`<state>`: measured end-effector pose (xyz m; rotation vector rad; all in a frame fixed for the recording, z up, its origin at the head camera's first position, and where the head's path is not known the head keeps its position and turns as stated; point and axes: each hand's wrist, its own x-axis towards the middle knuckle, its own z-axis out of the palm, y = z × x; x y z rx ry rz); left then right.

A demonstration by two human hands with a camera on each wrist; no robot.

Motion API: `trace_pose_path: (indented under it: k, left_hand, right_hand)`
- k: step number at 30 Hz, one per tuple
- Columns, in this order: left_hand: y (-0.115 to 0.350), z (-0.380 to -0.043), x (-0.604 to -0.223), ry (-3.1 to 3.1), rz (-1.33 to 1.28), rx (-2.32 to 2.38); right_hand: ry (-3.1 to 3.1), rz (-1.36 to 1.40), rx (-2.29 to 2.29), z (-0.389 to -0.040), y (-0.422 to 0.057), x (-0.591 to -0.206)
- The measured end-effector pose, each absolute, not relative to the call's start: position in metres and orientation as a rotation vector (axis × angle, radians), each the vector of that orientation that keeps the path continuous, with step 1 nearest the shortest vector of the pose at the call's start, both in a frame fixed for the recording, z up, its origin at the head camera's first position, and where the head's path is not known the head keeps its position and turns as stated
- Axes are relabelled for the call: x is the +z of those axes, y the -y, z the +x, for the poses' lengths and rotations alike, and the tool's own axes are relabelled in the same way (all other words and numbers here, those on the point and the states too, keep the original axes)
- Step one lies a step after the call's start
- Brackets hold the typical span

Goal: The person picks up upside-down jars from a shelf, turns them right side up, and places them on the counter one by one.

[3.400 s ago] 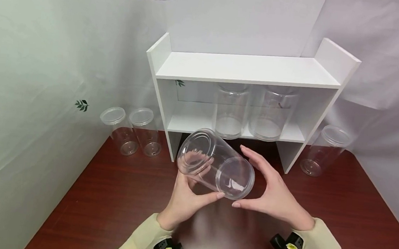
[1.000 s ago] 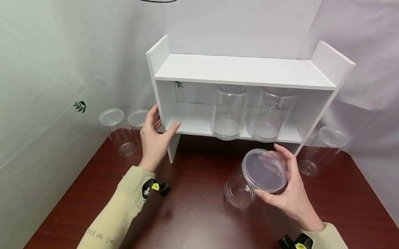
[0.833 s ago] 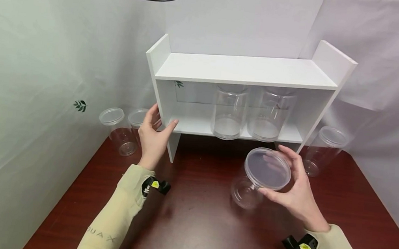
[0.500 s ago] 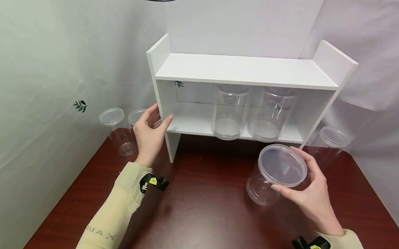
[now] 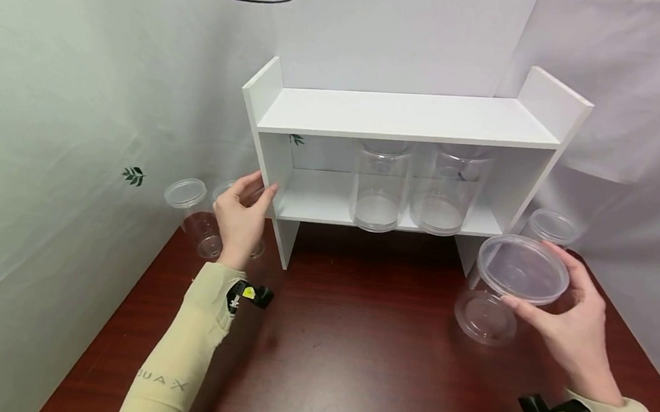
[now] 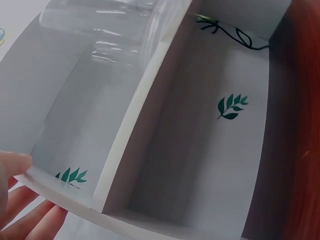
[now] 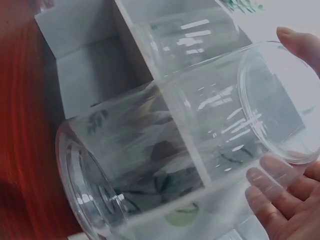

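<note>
My right hand (image 5: 575,325) grips a large clear plastic jar (image 7: 165,115) near its lidded end, thumb and fingers on opposite sides of the rim. The jar's translucent lid (image 5: 523,269) faces up toward me and its base tilts down over the table in the head view. My left hand (image 5: 240,221) holds the left side panel of the white shelf (image 5: 408,116). Its thumb lies on the inner side and its fingers reach round the outer side, as the left wrist view shows. Two large clear jars stand side by side on the middle board, a left one (image 5: 379,197) and a right one (image 5: 447,200).
Left of the shelf, two slim lidded jars stand on the dark red table (image 5: 351,365): an outer jar (image 5: 186,193) and one partly behind my left hand. On the right, another slim jar (image 5: 552,227) is partly hidden by the held jar. Pale cloth walls (image 5: 67,111) enclose the space.
Earlier the left hand supported the big jar; it now holds the shelf panel, thumb drawn closer to it. My right hand has taken the jar by its lidded end and carried it right.
</note>
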<state>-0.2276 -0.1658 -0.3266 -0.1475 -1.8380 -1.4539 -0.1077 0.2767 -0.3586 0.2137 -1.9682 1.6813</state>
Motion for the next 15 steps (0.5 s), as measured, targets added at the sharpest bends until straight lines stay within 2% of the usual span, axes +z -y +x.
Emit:
trace_pose_path:
  k: [5, 15]
  left_hand:
    - [0.173, -0.24, -0.339, 1.843, -0.163, -1.377]
    - [0.174, -0.242, -0.34, 1.844, -0.182, -1.359]
  right_hand:
    - [1.801, 0.134, 1.829, -0.102, -0.294, -0.354]
    - [1.554, -0.036, 1.835, -0.1, -0.33, -0.353]
